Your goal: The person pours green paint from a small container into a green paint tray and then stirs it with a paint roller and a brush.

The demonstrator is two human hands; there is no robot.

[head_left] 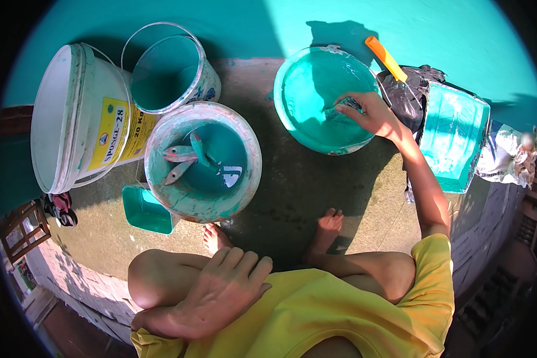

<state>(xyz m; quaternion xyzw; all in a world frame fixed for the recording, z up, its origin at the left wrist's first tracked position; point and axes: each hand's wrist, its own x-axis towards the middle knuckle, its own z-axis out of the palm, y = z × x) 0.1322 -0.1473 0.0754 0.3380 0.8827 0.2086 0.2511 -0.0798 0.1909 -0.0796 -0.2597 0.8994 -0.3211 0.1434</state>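
My right hand (373, 116) reaches over the round bucket (307, 140) of turquoise paint. Its thumb and fingers pinch a small paint-coated piece (341, 113), whose kind I cannot make out, at the paint's surface. Across my bent leg rests my left hand (227, 292), fingers loosely bent and slightly apart, with nothing in it. The thick-rimmed tub (255, 155) in front of my left knee holds bluish-green liquid. Several paint-smeared handled tools (182, 154) lean inside it, their lower ends hidden.
A white bucket (56, 125) lies tipped at the left, beside a smaller wire-handled bucket (209, 83). A green rectangular container (148, 227) sits near my foot. Right of the paint bucket are an orange handle (385, 56), black plastic (403, 98) and a paint-covered tray (456, 140). The turquoise wall (232, 30) stands behind.
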